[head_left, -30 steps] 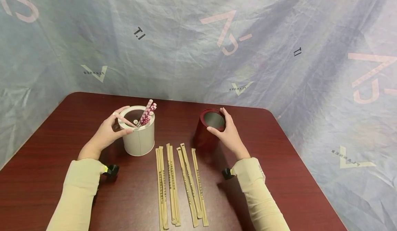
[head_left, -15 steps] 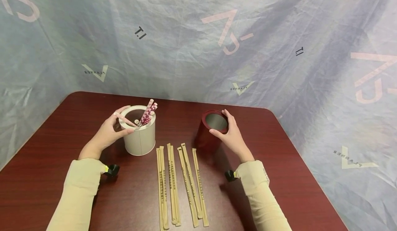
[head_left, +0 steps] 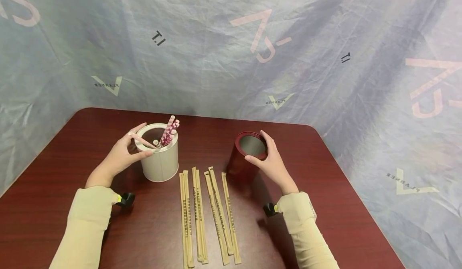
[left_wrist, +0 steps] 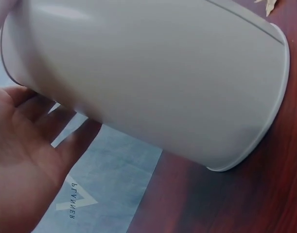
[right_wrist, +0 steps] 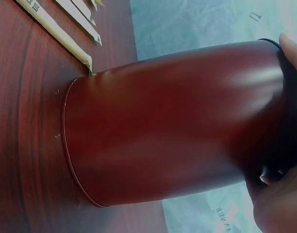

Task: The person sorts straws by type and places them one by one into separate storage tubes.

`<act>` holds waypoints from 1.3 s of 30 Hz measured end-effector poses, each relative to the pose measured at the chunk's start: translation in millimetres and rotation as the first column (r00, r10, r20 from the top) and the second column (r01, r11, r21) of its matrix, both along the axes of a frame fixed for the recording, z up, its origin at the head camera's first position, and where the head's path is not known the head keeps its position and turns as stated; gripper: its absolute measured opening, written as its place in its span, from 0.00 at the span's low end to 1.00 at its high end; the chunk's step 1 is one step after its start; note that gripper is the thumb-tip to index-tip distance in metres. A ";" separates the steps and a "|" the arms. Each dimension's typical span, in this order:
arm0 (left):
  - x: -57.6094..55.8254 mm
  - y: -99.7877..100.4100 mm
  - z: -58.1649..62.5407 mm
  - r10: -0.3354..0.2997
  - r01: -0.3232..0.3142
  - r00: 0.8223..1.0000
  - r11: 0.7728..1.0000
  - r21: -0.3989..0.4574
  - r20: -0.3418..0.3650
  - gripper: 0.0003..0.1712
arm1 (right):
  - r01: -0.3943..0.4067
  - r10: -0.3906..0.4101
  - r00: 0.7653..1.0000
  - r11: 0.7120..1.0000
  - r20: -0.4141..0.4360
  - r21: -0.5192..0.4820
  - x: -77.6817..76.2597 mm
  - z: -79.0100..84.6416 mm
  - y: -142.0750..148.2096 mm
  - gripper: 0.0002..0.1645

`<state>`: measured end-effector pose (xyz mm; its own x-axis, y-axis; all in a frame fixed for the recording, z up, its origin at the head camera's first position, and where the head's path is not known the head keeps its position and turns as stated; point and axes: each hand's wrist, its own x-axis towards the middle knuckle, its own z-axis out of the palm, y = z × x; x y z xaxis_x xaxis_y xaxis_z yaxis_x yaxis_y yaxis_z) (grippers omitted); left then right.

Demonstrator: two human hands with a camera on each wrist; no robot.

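My left hand [head_left: 119,152] grips an off-white round tin [head_left: 160,164] near its top, the thumb at the front rim and fingers round the far left side. Inside stand several pink-and-white patterned paper straws [head_left: 169,134], leaning right. One pale pink straw [head_left: 142,140] leans left over the rim beside the hand. My right hand [head_left: 272,162] holds a dark red tin [head_left: 243,164] by its upper right side, thumb in front and fingers behind. Its grey inside shows at the mouth. Both tins stand upright on the table, as the left wrist view of the off-white tin [left_wrist: 153,77] and the right wrist view of the red tin [right_wrist: 163,126] show.
Several paper-wrapped sticks [head_left: 198,217] with dark print lie lengthwise between the tins on the dark red wooden table [head_left: 202,140]. A printed grey-blue cloth [head_left: 202,52] hangs behind and at both sides. Each wrist carries a small black camera [head_left: 126,200].
The red tin and my right hand have moved slightly right and nearer to me. The off-white tin with my left hand and the wrapped sticks keep their places; the head view shifts a little.
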<state>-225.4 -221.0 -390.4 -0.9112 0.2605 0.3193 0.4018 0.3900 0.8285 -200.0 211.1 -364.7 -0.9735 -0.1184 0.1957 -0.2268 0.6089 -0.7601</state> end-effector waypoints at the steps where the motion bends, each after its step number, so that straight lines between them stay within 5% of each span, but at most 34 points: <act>1: 1.1 -0.9 1.2 0.007 -0.007 1.000 1.000 -0.020 0.005 0.34 | 0.000 0.000 1.000 1.000 0.001 -0.011 -0.1 -0.4 -0.1 0.56; 6: 7.8 -1.5 7.7 0.042 -0.040 0.999 0.996 -0.086 0.021 0.41 | -0.018 0.019 1.000 0.995 0.002 -0.101 -2.0 -8.7 3.4 0.53; 11: 15.6 4.9 11.1 0.076 -0.075 0.997 0.996 -0.039 0.004 0.52 | -0.041 0.043 0.999 0.966 0.003 -0.256 -0.7 -16.0 8.9 0.47; 17: 28.9 14.2 13.5 0.164 -0.165 0.986 0.986 0.001 0.024 0.52 | -0.096 0.080 0.995 0.932 -0.062 -0.351 -0.3 -24.1 14.3 0.49; 25: 43.7 33.5 12.9 0.274 -0.277 0.960 0.958 0.077 0.047 0.47 | -0.100 0.090 0.995 0.931 -0.042 -0.351 -2.6 -31.5 14.1 0.53; 29: 54.3 43.1 13.5 0.382 -0.384 0.923 0.912 0.146 0.047 0.47 | -0.065 0.063 0.998 0.941 -0.015 -0.333 -2.7 -31.8 11.9 0.53; 34: 68.0 52.4 14.9 0.543 -0.529 0.839 0.797 0.292 0.036 0.40 | -0.039 0.042 0.999 0.938 0.001 -0.344 -2.7 -32.2 8.5 0.53; 39: 79.8 61.4 13.0 0.636 -0.570 0.771 0.704 0.424 -0.020 0.32 | -0.021 0.024 1.000 0.925 0.001 -0.379 -2.0 -32.9 5.8 0.52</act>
<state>-145.6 -159.6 -377.4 -0.7608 -0.4966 0.4178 0.3228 0.2690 0.9074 -202.0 216.9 -397.6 -0.9727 -0.0584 0.2248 -0.2321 0.2698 -0.9345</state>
